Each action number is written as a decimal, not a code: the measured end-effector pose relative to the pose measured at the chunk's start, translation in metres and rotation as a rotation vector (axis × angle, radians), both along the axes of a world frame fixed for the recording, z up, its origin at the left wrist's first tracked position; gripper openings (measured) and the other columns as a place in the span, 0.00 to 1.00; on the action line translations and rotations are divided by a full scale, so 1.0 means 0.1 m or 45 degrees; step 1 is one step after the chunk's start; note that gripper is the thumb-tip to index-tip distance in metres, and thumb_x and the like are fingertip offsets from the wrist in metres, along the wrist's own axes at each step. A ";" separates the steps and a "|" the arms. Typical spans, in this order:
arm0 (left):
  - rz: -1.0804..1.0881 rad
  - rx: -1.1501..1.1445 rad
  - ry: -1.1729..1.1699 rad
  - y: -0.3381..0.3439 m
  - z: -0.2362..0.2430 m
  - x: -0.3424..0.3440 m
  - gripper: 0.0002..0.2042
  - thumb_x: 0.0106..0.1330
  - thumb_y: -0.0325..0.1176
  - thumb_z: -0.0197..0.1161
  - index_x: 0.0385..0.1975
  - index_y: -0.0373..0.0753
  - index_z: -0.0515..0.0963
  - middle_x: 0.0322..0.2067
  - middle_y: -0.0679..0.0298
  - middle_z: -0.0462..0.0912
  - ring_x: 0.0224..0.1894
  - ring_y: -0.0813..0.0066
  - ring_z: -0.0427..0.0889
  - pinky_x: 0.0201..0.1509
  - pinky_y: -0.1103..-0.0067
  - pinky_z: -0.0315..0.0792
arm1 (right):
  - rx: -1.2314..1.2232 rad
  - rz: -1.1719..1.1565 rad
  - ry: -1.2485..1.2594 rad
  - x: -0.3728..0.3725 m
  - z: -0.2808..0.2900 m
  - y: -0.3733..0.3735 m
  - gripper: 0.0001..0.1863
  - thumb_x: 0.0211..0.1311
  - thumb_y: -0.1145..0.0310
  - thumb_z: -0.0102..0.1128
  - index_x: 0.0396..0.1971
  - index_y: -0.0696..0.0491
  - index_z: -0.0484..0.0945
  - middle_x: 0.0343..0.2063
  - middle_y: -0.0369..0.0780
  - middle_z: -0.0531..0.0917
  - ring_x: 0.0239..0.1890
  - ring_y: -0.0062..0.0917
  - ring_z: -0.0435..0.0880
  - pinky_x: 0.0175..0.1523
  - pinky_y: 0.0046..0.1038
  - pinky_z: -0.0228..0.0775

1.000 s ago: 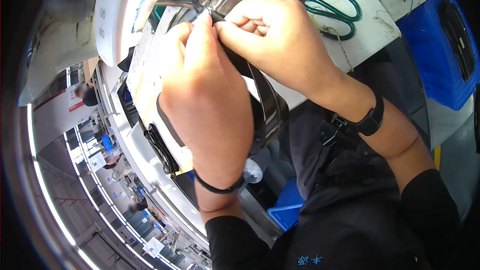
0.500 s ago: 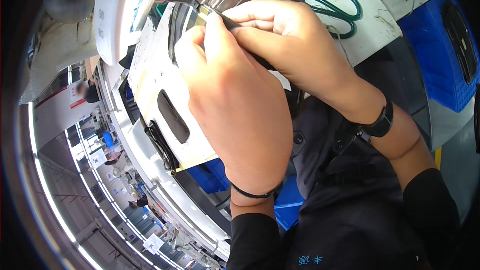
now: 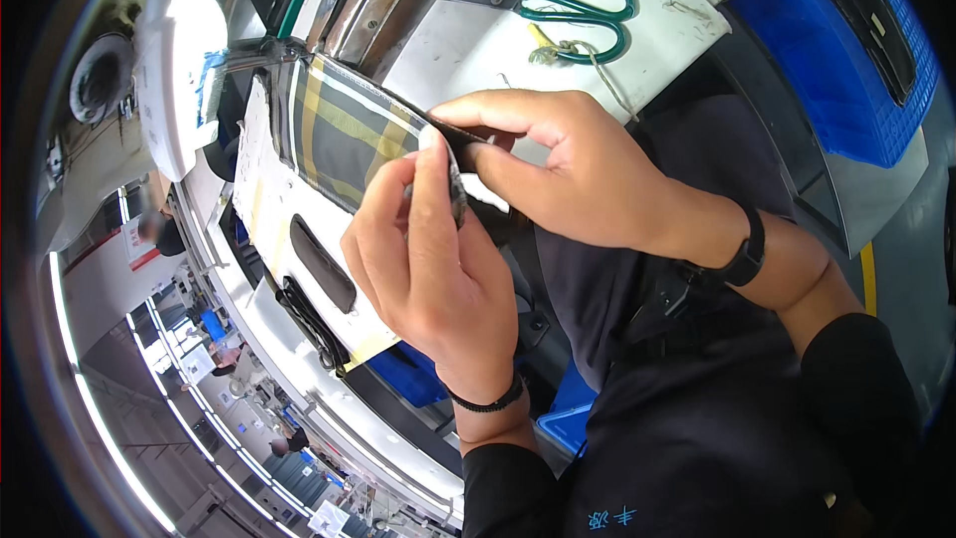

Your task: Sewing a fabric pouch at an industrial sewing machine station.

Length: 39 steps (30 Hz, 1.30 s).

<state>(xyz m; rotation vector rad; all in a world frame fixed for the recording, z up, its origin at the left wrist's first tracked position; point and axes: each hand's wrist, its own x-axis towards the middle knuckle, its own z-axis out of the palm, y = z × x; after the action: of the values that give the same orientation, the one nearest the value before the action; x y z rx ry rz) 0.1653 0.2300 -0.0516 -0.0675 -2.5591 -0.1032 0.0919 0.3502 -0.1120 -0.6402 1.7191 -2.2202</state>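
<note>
Plaid cloth [image 3: 344, 130], dark with yellow and white stripes, is pinched at its near end between the 2 hands, just above the person's lap. The left hand [image 3: 433, 269] has its thumb and fingers closed together on the cloth's edge, the thumb pointing up along it. The right hand [image 3: 568, 174] meets it from the other side, its thumb and forefinger pressed shut on the same end, so the 2 sets of fingertips touch. From this grip the cloth stretches away up and to the left, lying flat over a pale plate [image 3: 274, 229] with a dark oval slot [image 3: 322, 264] in it. A thin black band [image 3: 485, 402] circles the left wrist and a black watch [image 3: 742, 254] sits on the right wrist. Farther off, green-handled scissors [image 3: 568, 10] lie on the white table [image 3: 468, 40], well apart from the hands, and a blue bin [image 3: 836, 50] stands to the right of the table.
</note>
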 end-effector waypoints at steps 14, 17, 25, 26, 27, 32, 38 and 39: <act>-0.225 -0.086 0.095 -0.20 0.07 0.01 0.15 0.58 0.26 0.77 0.46 0.37 0.90 0.42 0.62 0.91 0.39 0.68 0.87 0.43 0.76 0.78 | -0.325 0.014 -0.207 0.13 0.16 -0.02 0.18 0.70 0.78 0.54 0.55 0.69 0.80 0.42 0.45 0.89 0.41 0.20 0.85 0.47 0.25 0.78; -0.264 -0.098 0.131 -0.25 0.04 -0.02 0.14 0.58 0.28 0.77 0.45 0.37 0.91 0.42 0.63 0.90 0.38 0.70 0.87 0.42 0.77 0.77 | -0.259 0.023 -0.246 0.12 0.17 0.00 0.18 0.71 0.77 0.55 0.56 0.68 0.79 0.43 0.45 0.89 0.42 0.19 0.85 0.48 0.24 0.78; -0.305 -0.051 0.158 -0.42 0.01 -0.17 0.15 0.56 0.28 0.78 0.44 0.37 0.90 0.41 0.63 0.89 0.38 0.69 0.85 0.43 0.74 0.77 | -0.233 0.095 -0.277 -0.06 0.21 -0.13 0.17 0.74 0.78 0.53 0.58 0.69 0.78 0.46 0.45 0.89 0.49 0.19 0.87 0.53 0.22 0.79; -0.314 -0.051 0.169 -0.45 0.01 -0.19 0.15 0.56 0.28 0.78 0.44 0.37 0.90 0.42 0.63 0.89 0.39 0.68 0.85 0.44 0.73 0.77 | -0.231 0.098 -0.274 -0.08 0.22 -0.16 0.17 0.74 0.78 0.53 0.58 0.69 0.78 0.46 0.45 0.89 0.49 0.19 0.87 0.53 0.22 0.79; -0.310 -0.049 0.172 -0.48 0.01 -0.23 0.15 0.56 0.28 0.78 0.44 0.37 0.90 0.42 0.63 0.89 0.39 0.68 0.85 0.44 0.73 0.77 | -0.247 0.066 -0.252 -0.10 0.22 -0.19 0.17 0.76 0.79 0.53 0.60 0.68 0.77 0.45 0.42 0.89 0.47 0.16 0.85 0.52 0.20 0.78; -0.337 -0.037 0.234 -0.55 0.01 -0.39 0.13 0.58 0.27 0.77 0.44 0.36 0.90 0.42 0.61 0.90 0.38 0.66 0.85 0.43 0.73 0.77 | -0.317 -0.020 -0.205 -0.20 0.20 -0.34 0.17 0.75 0.77 0.52 0.58 0.68 0.77 0.45 0.46 0.89 0.47 0.18 0.86 0.53 0.22 0.79; -0.365 0.006 0.221 -0.65 0.05 -0.54 0.09 0.64 0.22 0.74 0.44 0.35 0.89 0.41 0.59 0.91 0.43 0.64 0.88 0.50 0.73 0.79 | -0.278 -0.151 -0.104 -0.32 0.19 -0.45 0.15 0.75 0.76 0.53 0.54 0.68 0.79 0.41 0.44 0.89 0.45 0.18 0.86 0.50 0.22 0.79; -0.362 0.006 0.222 -0.68 0.05 -0.56 0.09 0.64 0.22 0.74 0.44 0.35 0.89 0.41 0.59 0.91 0.43 0.64 0.88 0.50 0.73 0.79 | -0.277 -0.148 -0.103 -0.34 0.20 -0.47 0.15 0.75 0.76 0.53 0.54 0.68 0.79 0.41 0.44 0.89 0.45 0.18 0.86 0.50 0.22 0.79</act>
<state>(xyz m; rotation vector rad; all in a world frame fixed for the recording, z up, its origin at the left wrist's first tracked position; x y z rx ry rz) 0.1089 0.1622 -0.0465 -0.4199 -2.3605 -0.2027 0.0576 0.3034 -0.0917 -0.4994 1.5248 -2.5007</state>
